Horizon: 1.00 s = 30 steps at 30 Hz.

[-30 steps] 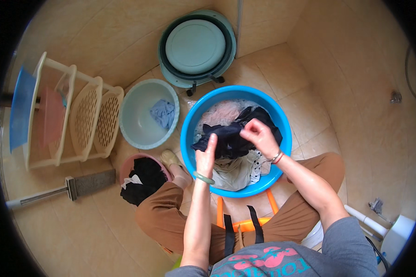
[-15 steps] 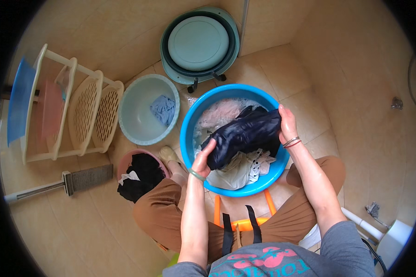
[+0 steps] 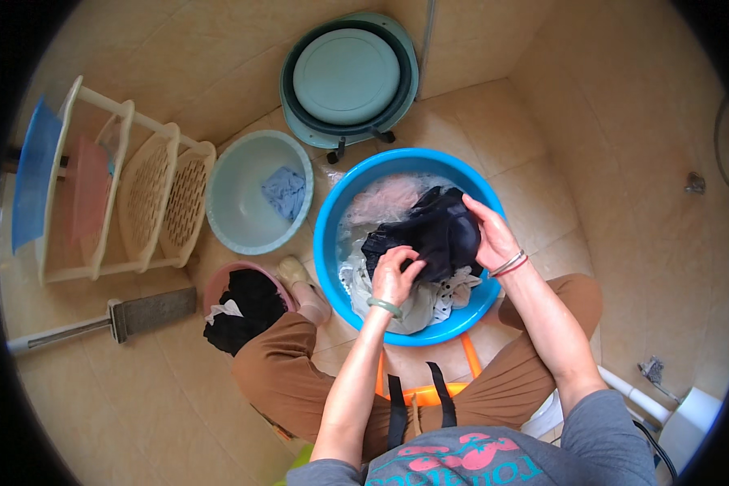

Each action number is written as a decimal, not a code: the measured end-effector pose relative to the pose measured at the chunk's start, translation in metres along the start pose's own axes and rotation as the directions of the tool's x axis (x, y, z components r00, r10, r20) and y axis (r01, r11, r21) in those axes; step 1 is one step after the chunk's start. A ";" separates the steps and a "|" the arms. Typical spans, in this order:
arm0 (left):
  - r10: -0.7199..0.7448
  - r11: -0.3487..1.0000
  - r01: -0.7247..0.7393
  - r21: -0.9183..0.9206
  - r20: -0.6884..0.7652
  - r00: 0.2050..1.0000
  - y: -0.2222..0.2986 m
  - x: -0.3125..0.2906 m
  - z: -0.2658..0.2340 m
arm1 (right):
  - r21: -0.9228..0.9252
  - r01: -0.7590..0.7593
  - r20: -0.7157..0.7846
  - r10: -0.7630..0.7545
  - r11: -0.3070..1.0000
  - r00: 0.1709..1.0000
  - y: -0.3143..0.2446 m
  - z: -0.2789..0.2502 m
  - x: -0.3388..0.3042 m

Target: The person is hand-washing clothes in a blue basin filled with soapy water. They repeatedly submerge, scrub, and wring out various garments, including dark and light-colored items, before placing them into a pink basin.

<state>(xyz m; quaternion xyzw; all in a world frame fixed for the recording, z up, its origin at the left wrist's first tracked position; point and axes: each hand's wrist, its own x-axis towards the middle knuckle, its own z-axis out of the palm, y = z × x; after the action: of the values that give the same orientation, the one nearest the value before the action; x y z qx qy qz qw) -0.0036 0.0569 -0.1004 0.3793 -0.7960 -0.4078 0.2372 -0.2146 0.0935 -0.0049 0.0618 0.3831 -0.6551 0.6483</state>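
A wet dark navy garment (image 3: 439, 235) is bunched over the blue basin (image 3: 326, 235) between my hands. My right hand (image 3: 494, 235) grips its right side, fingers at the far edge. Curled at the garment's near left part is my left hand (image 3: 395, 277), its thumb and fingertips drawn together on the cloth. Beneath it in sudsy water lie a pink cloth (image 3: 387, 197), a white garment (image 3: 409, 312) and a white piece with black dots (image 3: 454, 298). The lower folds of the dark garment are hidden among them.
Left of the basin stand a pale green basin (image 3: 223, 223) holding a blue cloth (image 3: 285, 193), and a pink tub (image 3: 217, 285) with black clothes. A cream rack (image 3: 138, 194) and a flat mop (image 3: 154, 314) are farther left. Folded tubs (image 3: 347, 77) lean against the far wall.
The stretched garment has been gathered and lowered. My left hand has moved right and shifted its hold, while my right hand has come slightly inward and down.
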 end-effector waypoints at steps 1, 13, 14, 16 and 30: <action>-0.223 0.924 0.232 -0.304 0.064 0.973 0.003 0.002 -0.004 | -0.020 0.029 -0.045 -0.030 0.999 0.999 -0.004 -0.007 0.002; -0.292 0.273 0.382 -0.883 0.303 0.907 0.057 0.037 -0.078 | -0.872 0.395 0.457 -0.188 -0.289 0.869 0.023 -0.001 -0.001; -0.263 0.284 0.414 -0.865 0.345 0.901 0.059 0.036 -0.077 | -0.865 0.216 0.270 -0.057 -0.454 0.961 0.022 0.008 -0.009; -0.246 0.437 0.411 -0.800 0.333 0.910 0.055 0.034 -0.072 | -0.820 0.265 0.470 -0.332 -0.508 0.818 0.028 -0.028 0.010; -0.326 -0.378 0.398 -0.836 0.523 0.788 -0.005 0.022 -0.027 | -0.678 0.731 0.733 -0.147 -0.077 0.665 0.077 0.048 -0.018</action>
<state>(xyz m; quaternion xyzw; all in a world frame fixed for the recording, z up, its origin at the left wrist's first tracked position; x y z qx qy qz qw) 0.0038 0.0243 -0.0883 0.2794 -0.0145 -0.9212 0.2705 -0.1229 0.0902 0.0067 -0.6596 0.5462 -0.4071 0.3175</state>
